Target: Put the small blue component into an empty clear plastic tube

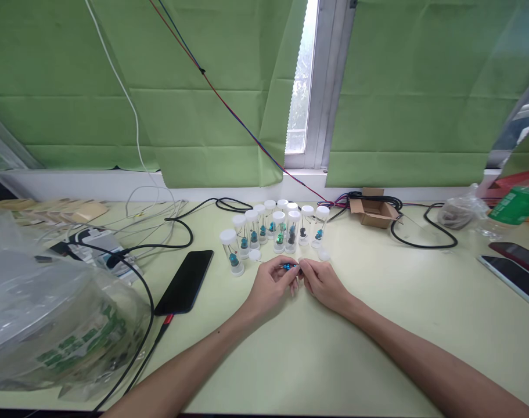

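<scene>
My left hand is closed around a small shiny blue piece with a thin stem, pinched between thumb and fingers. Its exact kind is too small to make out. Against it, my right hand meets the left fingertips, thumb and forefinger pressed together at the piece's right end; what lies in that pinch is hidden. Just beyond the hands stands a cluster of clear tubes with white caps, several holding blue, green or dark pieces on stems. One loose white cap lies left of my hands, another to the right.
A black phone lies at left beside a large plastic bag. Black cables and a power strip are behind it. Rightward are an open cardboard box, a green-labelled bottle and two more phones.
</scene>
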A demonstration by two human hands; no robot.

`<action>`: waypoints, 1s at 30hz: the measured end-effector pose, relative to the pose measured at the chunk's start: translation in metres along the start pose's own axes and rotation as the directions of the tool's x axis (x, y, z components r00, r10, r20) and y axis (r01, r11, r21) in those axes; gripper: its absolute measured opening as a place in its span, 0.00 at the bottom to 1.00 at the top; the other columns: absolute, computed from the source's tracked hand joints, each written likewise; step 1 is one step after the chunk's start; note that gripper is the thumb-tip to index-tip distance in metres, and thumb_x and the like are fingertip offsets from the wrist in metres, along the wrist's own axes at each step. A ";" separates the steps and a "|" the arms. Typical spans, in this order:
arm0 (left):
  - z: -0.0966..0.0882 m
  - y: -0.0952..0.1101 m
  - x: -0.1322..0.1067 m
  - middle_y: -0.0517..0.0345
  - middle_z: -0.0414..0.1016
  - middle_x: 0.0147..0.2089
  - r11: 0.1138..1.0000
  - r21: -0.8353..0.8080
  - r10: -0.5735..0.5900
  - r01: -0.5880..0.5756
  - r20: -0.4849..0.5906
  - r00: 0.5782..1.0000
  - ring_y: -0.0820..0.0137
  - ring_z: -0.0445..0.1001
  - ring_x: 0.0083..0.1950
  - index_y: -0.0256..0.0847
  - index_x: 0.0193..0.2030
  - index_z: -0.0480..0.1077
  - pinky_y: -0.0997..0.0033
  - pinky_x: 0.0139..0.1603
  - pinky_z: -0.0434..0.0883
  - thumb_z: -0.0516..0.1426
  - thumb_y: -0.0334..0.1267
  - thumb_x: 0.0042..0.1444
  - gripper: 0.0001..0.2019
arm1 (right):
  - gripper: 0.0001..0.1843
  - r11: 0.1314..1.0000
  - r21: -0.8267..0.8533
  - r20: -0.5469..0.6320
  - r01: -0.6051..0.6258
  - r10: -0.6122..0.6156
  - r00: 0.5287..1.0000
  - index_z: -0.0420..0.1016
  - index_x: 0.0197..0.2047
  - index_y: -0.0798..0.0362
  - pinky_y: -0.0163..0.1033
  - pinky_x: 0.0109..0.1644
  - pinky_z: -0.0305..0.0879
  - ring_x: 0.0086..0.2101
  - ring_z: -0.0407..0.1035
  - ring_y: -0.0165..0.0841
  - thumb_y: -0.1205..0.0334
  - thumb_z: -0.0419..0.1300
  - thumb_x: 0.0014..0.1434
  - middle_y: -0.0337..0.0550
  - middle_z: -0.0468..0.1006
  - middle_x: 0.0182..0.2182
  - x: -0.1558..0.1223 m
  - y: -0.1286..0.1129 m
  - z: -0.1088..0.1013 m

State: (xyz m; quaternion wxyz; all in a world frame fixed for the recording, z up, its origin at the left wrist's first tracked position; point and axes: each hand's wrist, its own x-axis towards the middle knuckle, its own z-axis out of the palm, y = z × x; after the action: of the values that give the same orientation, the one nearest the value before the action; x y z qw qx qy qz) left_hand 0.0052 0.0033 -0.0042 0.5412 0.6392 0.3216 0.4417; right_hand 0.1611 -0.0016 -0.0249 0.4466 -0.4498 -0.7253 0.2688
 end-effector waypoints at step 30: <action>-0.002 0.000 0.001 0.60 0.70 0.24 0.999 0.052 0.010 -0.008 -0.037 0.999 0.73 0.69 0.26 0.38 0.39 0.70 0.72 0.31 0.68 0.56 0.43 0.57 0.10 | 0.16 0.997 0.073 0.032 -0.040 0.038 0.999 0.58 0.29 0.51 0.33 0.23 0.49 0.18 0.52 0.26 0.54 0.45 0.66 0.30 0.57 0.16 -0.002 -0.001 -0.002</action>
State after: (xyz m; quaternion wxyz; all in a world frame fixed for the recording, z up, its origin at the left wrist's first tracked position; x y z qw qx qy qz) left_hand 0.0033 0.0053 -0.0044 0.5165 0.6461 0.3400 0.4474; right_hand 0.1626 -0.0041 -0.0238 0.4464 -0.4428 -0.7128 0.3107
